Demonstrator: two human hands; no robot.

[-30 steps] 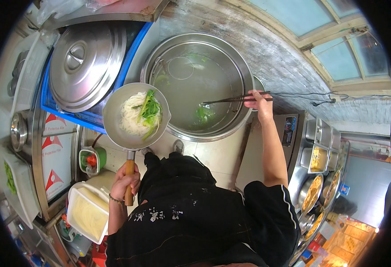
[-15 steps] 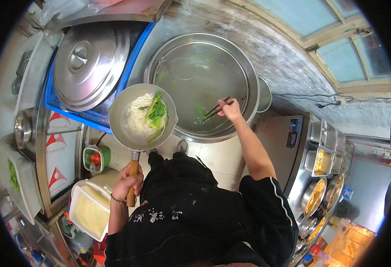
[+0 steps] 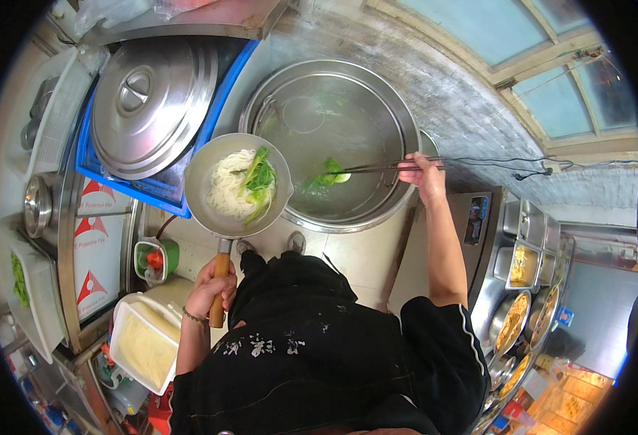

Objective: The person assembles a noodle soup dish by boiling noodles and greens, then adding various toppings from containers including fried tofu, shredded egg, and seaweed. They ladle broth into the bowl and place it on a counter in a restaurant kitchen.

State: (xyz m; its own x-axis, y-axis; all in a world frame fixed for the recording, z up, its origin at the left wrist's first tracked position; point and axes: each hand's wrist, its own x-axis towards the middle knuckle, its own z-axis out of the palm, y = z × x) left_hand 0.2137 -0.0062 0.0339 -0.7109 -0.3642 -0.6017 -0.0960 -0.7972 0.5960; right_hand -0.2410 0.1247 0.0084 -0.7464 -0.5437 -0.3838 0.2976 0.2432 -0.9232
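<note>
My left hand [image 3: 212, 291] is wrapped round the wooden handle of a saucepan [image 3: 201, 205], held level just left of the big pot. White noodles [image 3: 226, 190] lie in the saucepan with leafy greens [image 3: 260, 187] along their right side. In my right hand [image 3: 423, 174], closed at the pot's right rim, are long dark chopsticks [image 3: 382, 167] that reach left over the water. Their tips are at a green leafy vegetable [image 3: 328, 175] with a pale stem, partly at the surface. The large steel pot [image 3: 404, 109] holds cloudy water.
A round steel lid [image 3: 170, 94] rests over a blue-edged bin at the left. Below it stand a green container [image 3: 171, 262] and a white tub [image 3: 132, 349]. To the right are a steel cabinet [image 3: 435, 254] and several bowls of food [image 3: 513, 319].
My right hand has moved right to the pot's rim, and the chopsticks now lie flatter. The green vegetable shows more at the water's surface. The saucepan stays nearly in place.
</note>
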